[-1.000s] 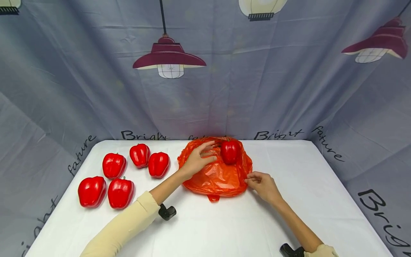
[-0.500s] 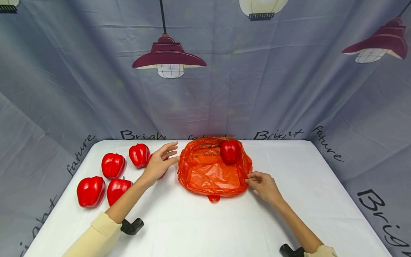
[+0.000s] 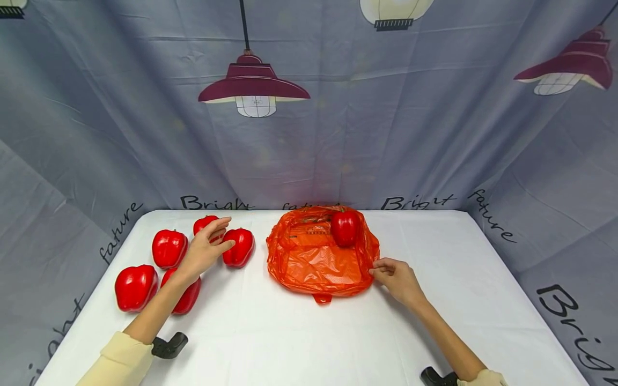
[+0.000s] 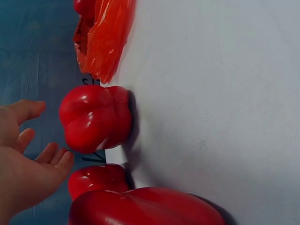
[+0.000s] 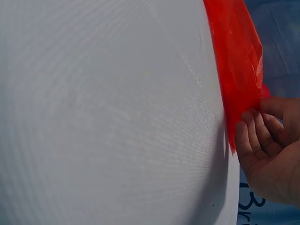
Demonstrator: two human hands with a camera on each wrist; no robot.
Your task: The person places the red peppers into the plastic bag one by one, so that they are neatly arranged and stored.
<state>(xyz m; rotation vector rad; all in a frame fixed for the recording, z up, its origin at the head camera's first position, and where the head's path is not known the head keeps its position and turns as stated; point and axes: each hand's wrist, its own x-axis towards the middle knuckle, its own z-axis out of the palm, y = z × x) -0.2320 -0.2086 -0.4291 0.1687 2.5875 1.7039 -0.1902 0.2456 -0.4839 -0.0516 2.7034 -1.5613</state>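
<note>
White worktop (image 3: 309, 343). Front-left red pepper (image 3: 136, 288), then second pepper (image 3: 188, 297) partly behind left forearm. Right hand (image 3: 397, 281): fingers pinching right edge of orange-red plastic bag (image 3: 318, 268). Left hand (image 3: 203, 251): fingers loose, grasping nothing, near third pepper (image 3: 238, 248); two more behind/left. Sixth pepper (image 3: 345, 229) inside bag, back right. Grey printed curtain (image 3: 309, 155) behind.

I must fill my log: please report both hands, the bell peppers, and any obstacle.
Left hand empty, near five bell peppers. Right hand pinching edge of orange plastic bag. One bell pepper inside bag. Nothing seen in the way.
</note>
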